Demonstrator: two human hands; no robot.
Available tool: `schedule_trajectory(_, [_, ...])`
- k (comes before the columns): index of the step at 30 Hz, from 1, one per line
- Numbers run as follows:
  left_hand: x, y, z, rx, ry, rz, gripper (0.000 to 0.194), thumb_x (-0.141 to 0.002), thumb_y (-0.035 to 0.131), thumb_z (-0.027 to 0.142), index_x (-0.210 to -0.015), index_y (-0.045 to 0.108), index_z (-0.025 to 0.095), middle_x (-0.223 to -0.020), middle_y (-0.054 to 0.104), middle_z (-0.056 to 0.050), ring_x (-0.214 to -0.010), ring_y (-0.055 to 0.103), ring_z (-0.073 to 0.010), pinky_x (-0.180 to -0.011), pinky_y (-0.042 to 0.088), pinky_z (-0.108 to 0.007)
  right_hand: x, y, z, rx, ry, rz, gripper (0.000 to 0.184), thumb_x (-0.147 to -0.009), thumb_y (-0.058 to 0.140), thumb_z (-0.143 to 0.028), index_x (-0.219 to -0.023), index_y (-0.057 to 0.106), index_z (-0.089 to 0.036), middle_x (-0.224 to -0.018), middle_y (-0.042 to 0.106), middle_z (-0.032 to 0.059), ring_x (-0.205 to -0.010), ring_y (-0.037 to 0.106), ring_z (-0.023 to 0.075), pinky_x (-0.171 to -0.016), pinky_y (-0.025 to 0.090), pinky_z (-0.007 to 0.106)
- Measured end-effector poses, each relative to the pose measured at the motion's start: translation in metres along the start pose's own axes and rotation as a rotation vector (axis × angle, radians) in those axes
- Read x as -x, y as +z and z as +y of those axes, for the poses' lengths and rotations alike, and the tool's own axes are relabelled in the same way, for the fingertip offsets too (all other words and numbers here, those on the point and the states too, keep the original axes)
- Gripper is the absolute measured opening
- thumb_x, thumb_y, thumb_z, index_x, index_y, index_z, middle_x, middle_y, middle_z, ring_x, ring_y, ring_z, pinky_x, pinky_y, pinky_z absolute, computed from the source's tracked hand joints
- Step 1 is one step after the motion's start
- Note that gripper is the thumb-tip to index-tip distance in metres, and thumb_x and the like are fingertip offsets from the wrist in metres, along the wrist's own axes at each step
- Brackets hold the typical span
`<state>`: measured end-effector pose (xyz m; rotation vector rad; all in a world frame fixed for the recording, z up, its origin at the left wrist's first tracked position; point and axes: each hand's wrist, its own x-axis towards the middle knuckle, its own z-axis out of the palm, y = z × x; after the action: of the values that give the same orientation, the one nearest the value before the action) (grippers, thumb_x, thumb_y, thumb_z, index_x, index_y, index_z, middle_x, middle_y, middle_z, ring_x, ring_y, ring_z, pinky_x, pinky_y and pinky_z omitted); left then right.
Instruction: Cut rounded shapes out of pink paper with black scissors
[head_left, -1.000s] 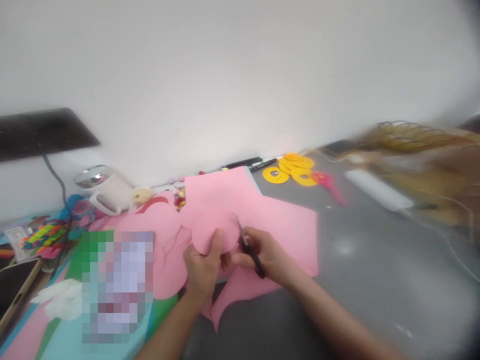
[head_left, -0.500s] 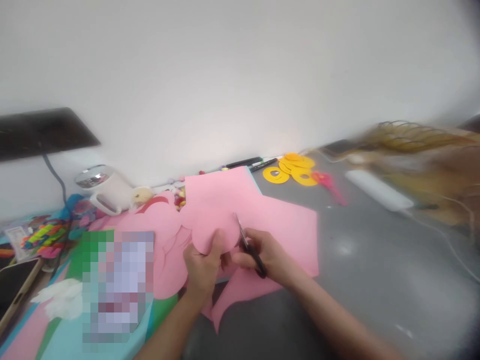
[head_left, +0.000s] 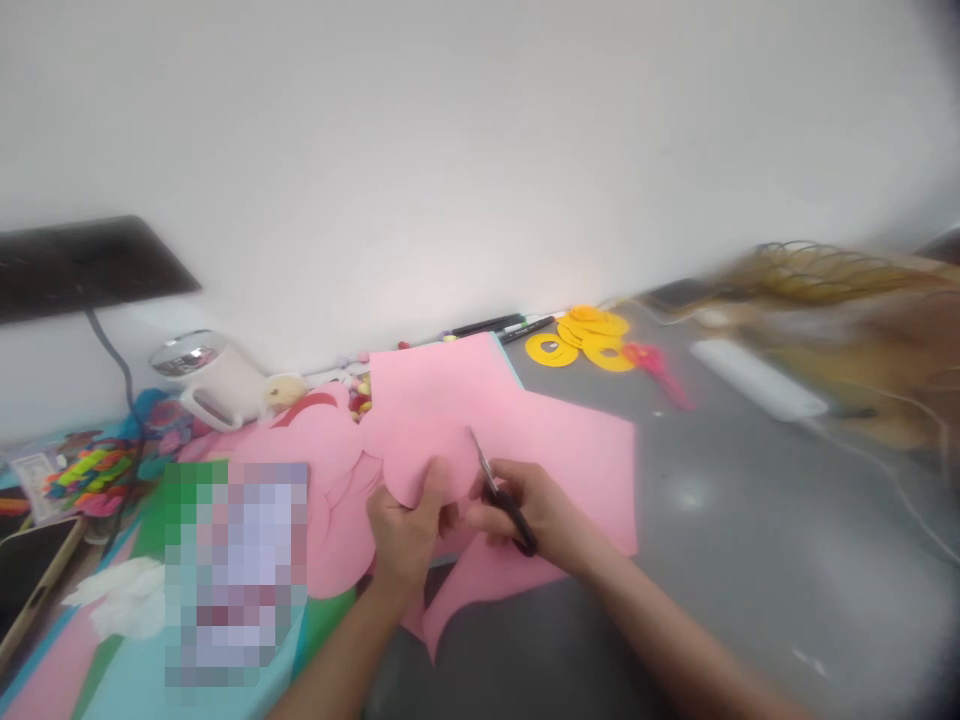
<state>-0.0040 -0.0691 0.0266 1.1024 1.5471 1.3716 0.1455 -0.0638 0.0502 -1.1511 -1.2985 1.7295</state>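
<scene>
My left hand [head_left: 409, 525] pinches a pink paper piece [head_left: 420, 450] with a rounded edge, thumb on top. My right hand [head_left: 529, 505] grips black-handled scissors [head_left: 514, 520], their blades pointing up and left at the right edge of that piece. The blades look nearly closed. A pink offcut [head_left: 480, 585] with a curved edge hangs below my hands. Behind them lie larger pink sheets [head_left: 581, 455], and to the left several rounded pink cutouts [head_left: 337, 560] overlap. Where the held piece ends and the sheets beneath begin is hard to tell.
Yellow rings [head_left: 551, 350] and pink scissors [head_left: 660, 375] lie at the back of the grey table [head_left: 720, 580]. Black pens [head_left: 525, 330] rest by the wall. A white mug [head_left: 214, 385], crumpled tissue [head_left: 124, 595] and coloured sheets [head_left: 225, 700] are at left; a white power strip [head_left: 757, 380] is at right.
The scissors and my right hand have shifted very slightly to the right. My left hand and the held paper look almost the same as before.
</scene>
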Motion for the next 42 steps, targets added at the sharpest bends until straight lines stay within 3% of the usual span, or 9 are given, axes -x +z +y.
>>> schedule_trajectory(9, [0.000,0.001,0.003,0.035,-0.027,-0.030,0.046,-0.076,0.065,0.041,-0.039,0.053,0.017,-0.034,0.051,0.001,-0.033,0.048,-0.0114,-0.034,0.039,-0.023,-0.002,-0.002,0.007,0.010,-0.012,0.002,0.039,-0.065,0.074,-0.050,-0.073,0.056,-0.016,-0.052,0.052,-0.0044,-0.045,0.049,0.0090,-0.043,0.036,0.020])
schedule_trajectory(17, [0.001,0.002,0.007,0.071,-0.049,-0.117,0.048,-0.076,0.065,0.041,-0.037,0.051,0.016,-0.031,0.048,0.001,-0.028,0.042,-0.0092,-0.032,0.033,-0.022,-0.001,-0.001,-0.003,0.050,-0.056,0.152,0.035,-0.067,0.075,-0.043,-0.077,0.053,-0.017,-0.051,0.052,-0.0044,-0.050,0.050,0.0119,-0.049,0.037,0.024])
schedule_trajectory(26, [-0.004,0.004,0.009,0.173,-0.196,-0.160,0.053,-0.074,0.065,0.050,-0.038,0.049,0.014,-0.027,0.043,0.001,-0.023,0.035,-0.0065,-0.028,0.024,-0.019,-0.001,-0.003,-0.008,0.036,-0.100,0.266,0.039,-0.065,0.073,-0.047,-0.081,0.055,-0.017,-0.053,0.054,-0.0038,-0.054,0.052,0.0139,-0.054,0.040,0.027])
schedule_trajectory(28, [-0.008,0.005,0.014,0.303,-0.181,-0.149,0.043,-0.071,0.069,0.049,-0.053,0.060,0.012,-0.040,0.057,-0.002,-0.031,0.047,-0.0095,-0.031,0.034,-0.020,-0.002,-0.004,-0.008,0.002,-0.113,0.294,0.038,-0.065,0.073,-0.046,-0.081,0.055,-0.018,-0.053,0.053,-0.0043,-0.054,0.052,0.0138,-0.054,0.040,0.027])
schedule_trajectory(30, [-0.012,0.007,0.016,0.444,-0.101,-0.161,0.038,-0.069,0.072,0.047,-0.077,0.066,0.011,-0.075,0.073,-0.011,-0.060,0.067,-0.0177,-0.050,0.052,-0.026,-0.002,-0.005,-0.005,-0.034,-0.131,0.319,0.036,-0.066,0.073,-0.045,-0.081,0.055,-0.018,-0.053,0.053,-0.0047,-0.054,0.053,0.0138,-0.055,0.041,0.027])
schedule_trajectory(32, [-0.015,0.007,0.015,0.533,-0.013,-0.216,0.046,-0.070,0.072,0.046,-0.101,0.063,0.014,-0.114,0.067,-0.016,-0.096,0.067,-0.0257,-0.078,0.056,-0.036,-0.003,-0.007,-0.003,-0.069,-0.161,0.332,0.033,-0.068,0.072,-0.043,-0.083,0.055,-0.018,-0.054,0.053,-0.0053,-0.054,0.054,0.0136,-0.057,0.044,0.029])
schedule_trajectory(34, [-0.015,0.006,0.011,0.529,0.045,-0.324,0.060,-0.072,0.069,0.050,-0.122,0.053,0.019,-0.132,0.056,-0.017,-0.112,0.060,-0.0287,-0.094,0.048,-0.044,-0.003,-0.007,-0.003,-0.095,-0.196,0.348,0.032,-0.070,0.071,-0.042,-0.084,0.055,-0.018,-0.054,0.053,-0.0057,-0.054,0.055,0.0135,-0.060,0.046,0.030])
schedule_trajectory(38, [-0.006,0.001,0.003,0.163,0.168,-0.660,0.094,-0.066,0.072,0.054,-0.145,0.030,0.023,-0.132,0.056,-0.016,-0.119,0.053,-0.0299,-0.102,0.038,-0.046,0.000,-0.009,-0.008,-0.092,-0.225,0.417,0.033,-0.071,0.070,-0.044,-0.085,0.055,-0.018,-0.055,0.053,-0.0049,-0.056,0.057,0.0142,-0.063,0.049,0.031])
schedule_trajectory(42, [0.007,0.003,0.000,-0.233,0.157,-0.788,0.112,-0.053,0.085,0.037,-0.147,0.025,0.030,-0.143,0.044,-0.013,-0.128,0.040,-0.0350,-0.106,0.029,-0.053,0.001,-0.013,-0.010,-0.158,-0.252,0.448,0.034,-0.071,0.070,-0.045,-0.085,0.054,-0.019,-0.054,0.048,-0.0073,-0.053,0.053,0.0119,-0.061,0.049,0.030])
